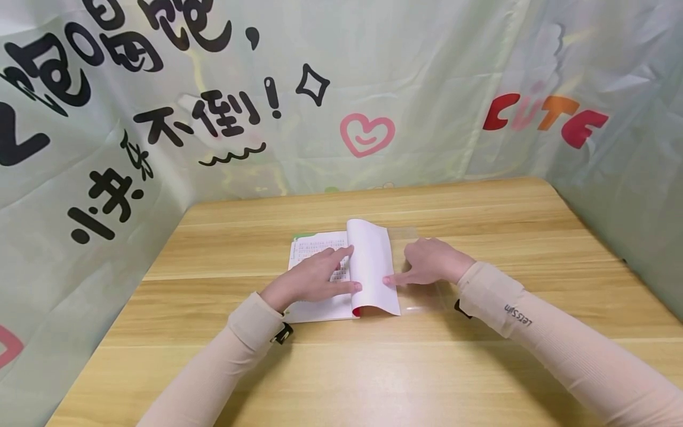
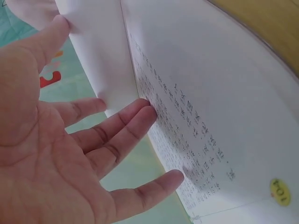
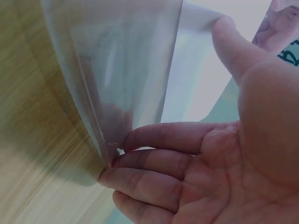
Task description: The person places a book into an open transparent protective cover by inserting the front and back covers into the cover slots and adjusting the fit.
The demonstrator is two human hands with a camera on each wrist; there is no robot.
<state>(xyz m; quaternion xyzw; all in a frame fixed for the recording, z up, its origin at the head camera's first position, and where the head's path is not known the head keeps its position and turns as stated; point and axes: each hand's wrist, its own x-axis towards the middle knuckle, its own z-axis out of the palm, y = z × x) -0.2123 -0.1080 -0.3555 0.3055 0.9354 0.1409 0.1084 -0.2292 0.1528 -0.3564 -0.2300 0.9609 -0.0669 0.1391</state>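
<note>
An open book (image 1: 318,308) with printed text lies near the middle of the table, a white leaf (image 1: 372,267) arching up along its right side. My left hand (image 1: 312,279) is over the left page with fingers spread; its thumb and index fingertip touch the raised leaf. The left wrist view shows the printed page (image 2: 224,93) close by the other fingertips. To the right lies a clear plastic cover (image 1: 421,305), also seen as clear film (image 3: 112,65) in the right wrist view. My right hand (image 1: 434,261) presses its thumb on the leaf while its fingertips touch the film's edge.
The wooden table (image 1: 373,373) extends around the book on all sides. Behind it and at both sides hangs a pale fabric backdrop (image 1: 427,71) with printed lettering and a pink heart.
</note>
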